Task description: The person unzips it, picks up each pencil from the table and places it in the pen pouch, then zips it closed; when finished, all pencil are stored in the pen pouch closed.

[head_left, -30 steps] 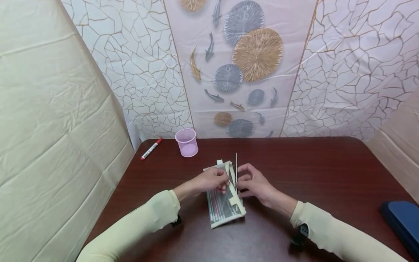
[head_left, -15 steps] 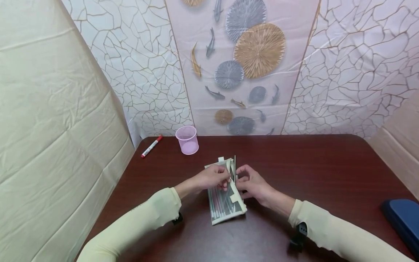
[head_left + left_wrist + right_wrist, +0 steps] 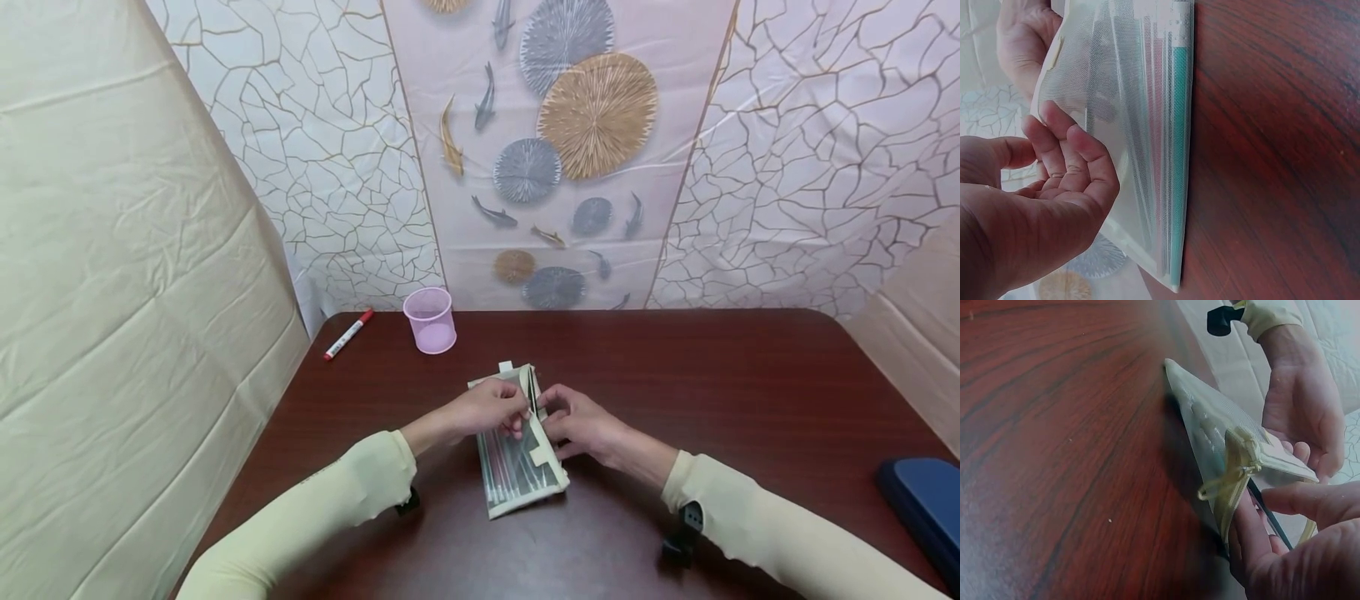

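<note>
A cream-edged mesh pencil pouch (image 3: pixel 527 502) lies tilted on the table, with its zipped side parted along the far half. Several pencils (image 3: pixel 1178 144), one green and one pinkish, show through the mesh. My left hand (image 3: pixel 486 407) pinches the near lip of the opening. At the right side of that opening, my right hand (image 3: pixel 588 428) holds a thin dark pencil (image 3: pixel 1274 526) between thumb and fingers, its front part inside the pouch. In the right wrist view, the zip pull (image 3: pixel 1213 489) hangs at the pouch's corner.
A pink mesh cup (image 3: pixel 431 329) stands at the back of the brown table (image 3: pixel 712 383). To its left lies a red-capped white marker (image 3: pixel 347 335). A dark blue case (image 3: pixel 922 504) sits at the right edge. Patterned cloth hangs behind the table.
The thin pencil stood up well above the pouch a second ago; it has slid down into the opening with my right hand beside it. My left hand keeps its hold on the lip.
</note>
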{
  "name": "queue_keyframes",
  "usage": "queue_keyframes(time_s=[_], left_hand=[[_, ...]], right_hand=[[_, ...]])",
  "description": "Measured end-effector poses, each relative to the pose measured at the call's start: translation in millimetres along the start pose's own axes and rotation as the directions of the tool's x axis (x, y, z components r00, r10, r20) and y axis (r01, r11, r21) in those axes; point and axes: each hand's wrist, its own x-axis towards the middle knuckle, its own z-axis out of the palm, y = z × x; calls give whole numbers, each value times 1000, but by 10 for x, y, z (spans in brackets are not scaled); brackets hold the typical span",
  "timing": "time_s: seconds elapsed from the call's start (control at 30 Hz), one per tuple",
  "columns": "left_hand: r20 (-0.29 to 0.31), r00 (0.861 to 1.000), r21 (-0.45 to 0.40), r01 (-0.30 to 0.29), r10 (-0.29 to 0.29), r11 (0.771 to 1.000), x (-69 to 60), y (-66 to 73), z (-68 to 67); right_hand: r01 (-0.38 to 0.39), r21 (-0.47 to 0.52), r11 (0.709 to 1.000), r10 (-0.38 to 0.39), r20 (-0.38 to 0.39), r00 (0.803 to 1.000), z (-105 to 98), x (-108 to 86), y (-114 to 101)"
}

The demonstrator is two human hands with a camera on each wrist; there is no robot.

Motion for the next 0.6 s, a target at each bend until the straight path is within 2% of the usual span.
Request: queue_keyframes(time_s=[0.13,0.27,0.43,0.6], left_hand=[[7,1000,4,4,-4,1000,10,-12,-2],[6,1000,-1,2,-2,1000,18,-21,-2],[-6,1000,-15,-12,12,1000,19,-26,-1],[-18,1000,-25,-23,22,999,26,-50,15]], right_hand=[[-20,-31,999,20,22,1000,-12,29,11],[-1,-52,999,2,20,1000,-38,39,7],[11,-95,995,-15,-45,999,-107,-7,-11],[-3,-201,979,-19,-107,994,-182,-93,10]])
